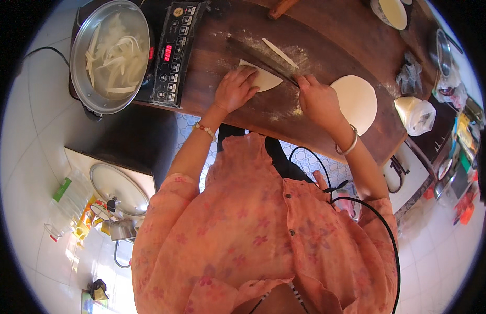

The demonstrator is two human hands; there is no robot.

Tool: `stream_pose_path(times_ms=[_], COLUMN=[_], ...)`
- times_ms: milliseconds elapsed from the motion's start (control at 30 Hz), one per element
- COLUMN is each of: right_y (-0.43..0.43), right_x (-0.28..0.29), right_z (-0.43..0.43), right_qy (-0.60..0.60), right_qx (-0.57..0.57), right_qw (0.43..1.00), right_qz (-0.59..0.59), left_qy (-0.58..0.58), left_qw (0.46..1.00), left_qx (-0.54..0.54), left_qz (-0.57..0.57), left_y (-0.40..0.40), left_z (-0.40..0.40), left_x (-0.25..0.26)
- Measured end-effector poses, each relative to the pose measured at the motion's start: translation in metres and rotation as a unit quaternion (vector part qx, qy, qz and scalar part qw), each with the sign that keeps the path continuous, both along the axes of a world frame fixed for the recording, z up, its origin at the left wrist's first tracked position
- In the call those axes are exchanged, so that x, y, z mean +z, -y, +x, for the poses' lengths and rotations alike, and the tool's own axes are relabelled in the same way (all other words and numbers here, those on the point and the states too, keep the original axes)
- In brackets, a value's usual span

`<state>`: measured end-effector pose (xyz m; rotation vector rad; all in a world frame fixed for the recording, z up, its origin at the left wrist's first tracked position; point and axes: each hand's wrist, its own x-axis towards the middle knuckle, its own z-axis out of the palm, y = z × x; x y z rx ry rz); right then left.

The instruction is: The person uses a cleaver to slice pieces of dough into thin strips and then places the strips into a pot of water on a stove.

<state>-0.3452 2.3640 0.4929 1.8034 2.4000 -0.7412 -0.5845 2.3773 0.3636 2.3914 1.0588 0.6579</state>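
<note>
My right hand (317, 96) grips the handle end of a long dark knife (262, 59), whose blade slants up to the left along the edge of a piece of flat dough (266, 80). With its fingers bent, my left hand (235, 88) presses on the left part of that piece. Beyond the blade lies a cut dough strip (280, 53) on the floured wooden board (215, 43). A round sheet of dough (356, 104) rests to the right, partly behind my right wrist. Whether my left fingers touch the blade is not clear.
At the left, a metal pot (76, 66) of liquid and dough strips stands beside an induction cooker's control panel (174, 55). A plastic bag (421, 117) sits at the board's right edge, near a crumpled grey cloth or bag (411, 74). A bowl (392, 13) stands at the far right.
</note>
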Motion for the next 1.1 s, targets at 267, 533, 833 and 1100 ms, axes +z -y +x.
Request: stream_pose_path(times_ms=[267,533,833,1100], right_y=[0.025,0.011,0.001,0.019], right_x=[0.016,-0.024,-0.015,0.023], right_z=[-0.005,-0.011,-0.001,-0.006], right_qy=[0.028,-0.016,-0.015,0.04], right_qx=[0.03,0.031,-0.018,0.026], right_qw=[0.998,0.998,1.0,0.995], right_qz=[-0.048,-0.043,0.01,-0.085], left_qy=[0.009,0.006,0.011,-0.003], left_qw=[1.0,1.0,0.999,1.0], left_qx=[-0.007,-0.001,-0.013,-0.001], left_qz=[0.019,-0.006,-0.039,0.009], left_y=[0.002,0.002,-0.002,0.006], left_z=[-0.002,-0.001,-0.001,-0.005], left_x=[-0.013,-0.006,-0.002,-0.015])
